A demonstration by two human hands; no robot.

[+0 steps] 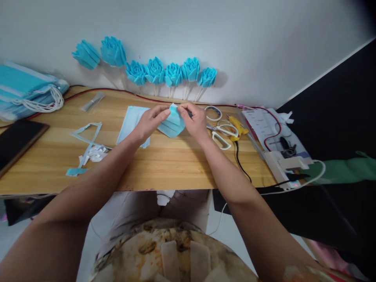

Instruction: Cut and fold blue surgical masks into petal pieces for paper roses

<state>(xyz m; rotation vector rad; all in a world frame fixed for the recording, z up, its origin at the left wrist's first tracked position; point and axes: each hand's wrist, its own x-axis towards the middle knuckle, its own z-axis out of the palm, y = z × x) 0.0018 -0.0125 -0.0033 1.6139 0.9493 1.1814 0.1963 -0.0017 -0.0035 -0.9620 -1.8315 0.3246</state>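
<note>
Between my two hands is a piece of light blue mask fabric (pixel 172 124), pinched at its top corners so that it fans out below. My left hand (pixel 152 120) is closed on its upper left side, thumb and fingers together. On the upper right side, my right hand (pixel 193 117) grips it in the same way. Flat blue mask sheets (pixel 132 121) lie partly under my left hand and wrist. Just right of my right hand are scissors (pixel 225 129) with white handles and a roll of tape (pixel 214 113).
Several blue fabric roses (pixel 173 74) on sticks lean along the wall. A stack of masks (pixel 26 88) and a phone (pixel 19 143) lie left, near white scraps (pixel 96 153). A yellow glue gun (pixel 237 127) and a power strip (pixel 279 166) with cables are right.
</note>
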